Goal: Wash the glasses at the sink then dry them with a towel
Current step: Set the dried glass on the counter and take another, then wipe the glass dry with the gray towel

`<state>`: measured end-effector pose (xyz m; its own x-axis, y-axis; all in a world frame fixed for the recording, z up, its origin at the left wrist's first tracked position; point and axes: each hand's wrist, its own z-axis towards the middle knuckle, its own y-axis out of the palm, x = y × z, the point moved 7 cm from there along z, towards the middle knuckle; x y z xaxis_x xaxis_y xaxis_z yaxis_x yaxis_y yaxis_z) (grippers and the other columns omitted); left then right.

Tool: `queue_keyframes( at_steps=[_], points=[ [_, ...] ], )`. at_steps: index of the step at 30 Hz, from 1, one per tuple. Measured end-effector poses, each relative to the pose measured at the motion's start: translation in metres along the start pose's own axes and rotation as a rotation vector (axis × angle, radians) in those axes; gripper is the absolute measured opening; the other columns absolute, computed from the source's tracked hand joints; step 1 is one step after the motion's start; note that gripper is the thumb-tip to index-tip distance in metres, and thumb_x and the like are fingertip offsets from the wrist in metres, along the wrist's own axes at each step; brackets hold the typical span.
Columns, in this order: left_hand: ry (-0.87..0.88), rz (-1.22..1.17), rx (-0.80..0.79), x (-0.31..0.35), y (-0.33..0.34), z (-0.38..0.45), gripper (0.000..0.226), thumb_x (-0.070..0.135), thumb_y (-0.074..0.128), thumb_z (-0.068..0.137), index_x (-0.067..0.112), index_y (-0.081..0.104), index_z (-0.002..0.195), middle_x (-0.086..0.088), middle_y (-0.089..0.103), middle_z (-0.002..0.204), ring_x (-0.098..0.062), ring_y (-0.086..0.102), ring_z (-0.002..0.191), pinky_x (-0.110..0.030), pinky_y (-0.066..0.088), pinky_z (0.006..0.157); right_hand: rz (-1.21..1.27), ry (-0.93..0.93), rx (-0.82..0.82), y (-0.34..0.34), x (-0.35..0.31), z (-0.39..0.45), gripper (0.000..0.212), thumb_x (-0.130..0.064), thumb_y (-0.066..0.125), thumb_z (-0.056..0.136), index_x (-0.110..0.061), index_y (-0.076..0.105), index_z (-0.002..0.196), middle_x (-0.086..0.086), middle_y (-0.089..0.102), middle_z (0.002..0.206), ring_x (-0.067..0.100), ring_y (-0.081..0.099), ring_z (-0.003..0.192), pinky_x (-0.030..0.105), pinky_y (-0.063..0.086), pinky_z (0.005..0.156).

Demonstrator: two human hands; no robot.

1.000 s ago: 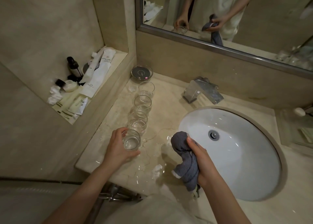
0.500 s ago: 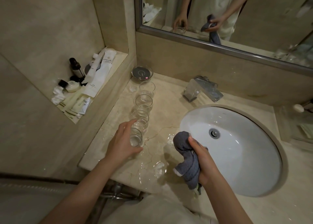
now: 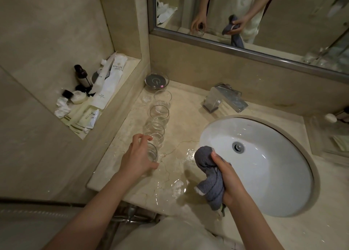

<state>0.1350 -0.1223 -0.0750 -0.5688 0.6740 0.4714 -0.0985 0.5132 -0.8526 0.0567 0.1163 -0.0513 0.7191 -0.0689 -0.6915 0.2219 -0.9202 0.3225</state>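
Note:
Several clear glasses stand in a row on the marble counter [image 3: 177, 121], left of the white sink [image 3: 279, 174]. My left hand [image 3: 137, 155] grips the nearest glass [image 3: 152, 153] from above and the side; the glass stands upright on the counter at the row's front end. Behind it are the other glasses [image 3: 159, 113], running back toward the wall. My right hand [image 3: 227, 176] holds a bunched grey towel [image 3: 209, 176] above the counter at the sink's left rim. Water is pooled on the counter between my hands.
A chrome tap [image 3: 225, 99] stands behind the sink. A small glass dish [image 3: 156, 80] sits in the back corner. A side ledge [image 3: 130, 68] at the left carries toiletries, tubes and a dark bottle [image 3: 81, 75]. A mirror [image 3: 245, 13] hangs above.
My left hand has moved the nearest glass slightly back toward the row and turned over it, so its fingers now cover more of the glass. The right hand and towel have stayed put.

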Motion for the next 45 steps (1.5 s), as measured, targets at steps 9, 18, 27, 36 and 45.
queue_keyframes(
  at_steps=[9, 18, 27, 36, 45],
  points=[
    [-0.017, 0.002, 0.012, -0.002, -0.005, 0.000, 0.086, 0.031, 0.087, 0.061, 0.023, 0.040, 0.133, 0.003, 0.027, 0.139, -0.026, 0.054, 0.111, -0.035, 0.048, 0.073, 0.053, 0.017, -0.036, -0.008, 0.008, 0.007, 0.035, -0.029, 0.056, 0.094, -0.003, 0.062, 0.116, 0.012, 0.073, 0.090, 0.018, 0.072, 0.074, 0.025, 0.056, 0.055],
    [0.040, 0.023, 0.049, 0.006, -0.019, -0.002, 0.100, 0.046, 0.089, 0.056, 0.024, 0.038, 0.139, -0.003, 0.029, 0.146, -0.028, 0.042, 0.128, -0.043, 0.046, 0.096, 0.024, 0.009, -0.004, -0.014, 0.011, 0.015, 0.040, -0.032, 0.058, 0.091, -0.005, 0.062, 0.119, 0.016, 0.070, 0.106, 0.021, 0.071, 0.085, 0.027, 0.057, 0.063],
    [0.340, -0.236, 0.053, 0.117, -0.016, 0.003, 0.059, 0.030, 0.082, 0.073, 0.016, 0.056, 0.124, 0.002, 0.047, 0.126, -0.017, 0.046, 0.121, -0.020, 0.031, 0.094, 0.226, -0.117, 0.139, -0.068, -0.005, -0.003, 0.082, -0.050, 0.079, 0.066, -0.004, 0.057, 0.130, 0.024, 0.059, 0.130, 0.035, 0.058, 0.117, 0.043, 0.050, 0.093],
    [0.556, -0.237, -0.272, 0.297, 0.087, -0.018, 0.051, 0.035, 0.076, 0.081, 0.018, 0.054, 0.124, 0.002, 0.052, 0.127, -0.014, 0.049, 0.118, -0.022, 0.035, 0.091, 0.512, -0.179, 0.309, -0.197, -0.008, -0.053, 0.065, -0.047, 0.057, 0.083, -0.004, 0.055, 0.131, 0.022, 0.060, 0.128, 0.034, 0.058, 0.120, 0.038, 0.052, 0.091],
    [0.746, -0.172, -0.540, 0.466, 0.208, -0.087, 0.054, 0.033, 0.076, 0.082, 0.012, 0.054, 0.126, -0.004, 0.054, 0.128, -0.017, 0.051, 0.119, -0.021, 0.036, 0.089, 0.599, -0.151, 0.473, -0.292, 0.006, -0.074, 0.043, -0.033, 0.062, 0.088, -0.004, 0.063, 0.119, 0.016, 0.070, 0.111, 0.024, 0.068, 0.097, 0.028, 0.054, 0.071]
  ],
)
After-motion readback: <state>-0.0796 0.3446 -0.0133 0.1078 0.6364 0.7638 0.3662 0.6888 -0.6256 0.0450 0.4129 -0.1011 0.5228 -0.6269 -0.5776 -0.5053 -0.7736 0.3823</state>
